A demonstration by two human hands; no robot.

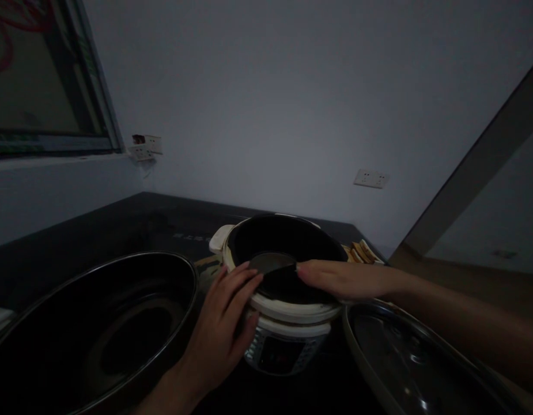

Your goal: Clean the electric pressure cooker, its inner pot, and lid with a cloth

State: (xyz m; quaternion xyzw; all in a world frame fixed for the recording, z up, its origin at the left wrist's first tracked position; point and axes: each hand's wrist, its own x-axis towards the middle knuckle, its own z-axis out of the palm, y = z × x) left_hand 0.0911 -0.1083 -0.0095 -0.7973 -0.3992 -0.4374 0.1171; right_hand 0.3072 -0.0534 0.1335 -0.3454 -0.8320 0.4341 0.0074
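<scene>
Electric cooker point(283, 349) stood open-topped on dark counter point(171, 214), between large dark pan point(173, 276) on left and glass lid point(417, 357) on right. Left hand point(225, 323) at cooker's near-left rim, thumb apart from fingers; right hand point(335, 278) over right rim, fingers partly hidden. Could not tell whether either grip pinched anything.
</scene>
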